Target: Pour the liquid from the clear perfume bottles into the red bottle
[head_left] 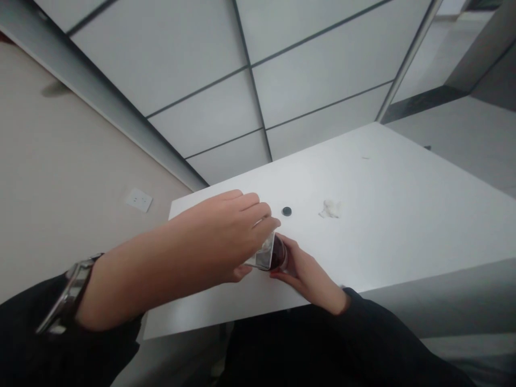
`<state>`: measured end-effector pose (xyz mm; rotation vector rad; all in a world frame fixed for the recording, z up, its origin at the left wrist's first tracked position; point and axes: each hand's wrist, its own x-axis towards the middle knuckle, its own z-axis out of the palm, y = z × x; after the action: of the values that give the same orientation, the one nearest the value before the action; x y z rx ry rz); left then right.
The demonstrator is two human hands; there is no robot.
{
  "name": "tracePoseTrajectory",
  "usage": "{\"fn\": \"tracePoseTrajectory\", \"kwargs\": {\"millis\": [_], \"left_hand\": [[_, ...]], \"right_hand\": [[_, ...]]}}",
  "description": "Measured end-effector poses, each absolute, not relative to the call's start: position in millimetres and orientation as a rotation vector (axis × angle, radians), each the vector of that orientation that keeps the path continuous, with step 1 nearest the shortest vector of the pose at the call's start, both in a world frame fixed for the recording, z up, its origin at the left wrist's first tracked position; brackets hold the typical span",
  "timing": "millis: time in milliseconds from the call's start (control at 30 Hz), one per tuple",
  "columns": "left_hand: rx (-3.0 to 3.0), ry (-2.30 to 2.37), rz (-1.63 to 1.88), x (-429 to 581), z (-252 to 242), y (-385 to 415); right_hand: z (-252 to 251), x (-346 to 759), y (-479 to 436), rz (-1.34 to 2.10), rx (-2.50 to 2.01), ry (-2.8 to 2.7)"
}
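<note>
My left hand (237, 231) is wrapped round a clear, square-edged container (264, 256), tilted so that its rim meets the mouth of a dark red jar (278, 252). Around that jar, from the right side, curl the fingers of my right hand (302, 271). Part of the clear container is hidden behind my left fingers, and its contents are too blurred to name. A small round dark cap (286, 211) lies on the white table just beyond the hands.
A crumpled white tissue (330, 208) rests on the white table (403, 215), right of the cap. White panelled doors (193, 54) stand behind the far edge. A wall socket (139, 199) is at the left.
</note>
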<state>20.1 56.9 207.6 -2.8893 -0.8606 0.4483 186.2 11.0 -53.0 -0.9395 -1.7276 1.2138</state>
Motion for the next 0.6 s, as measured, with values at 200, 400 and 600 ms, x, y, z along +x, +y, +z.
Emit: {"fn": "tracePoseTrajectory", "kwargs": {"millis": [200,400,600], "left_hand": [[-2.953,-0.992,0.42,-19.6,206.5,55.5],[-3.079,-1.09,0.258,-40.5,190.9,55.8],[-3.141,-1.194,0.116,-48.0,181.8,60.4]], "right_hand": [[-56.8,183.8,11.6,1.218,-0.93,-1.72],[-55.5,184.6,12.4,1.218,-0.928,-1.721],[-58.3,182.2,12.3,1.211,-0.928,-1.704]]}}
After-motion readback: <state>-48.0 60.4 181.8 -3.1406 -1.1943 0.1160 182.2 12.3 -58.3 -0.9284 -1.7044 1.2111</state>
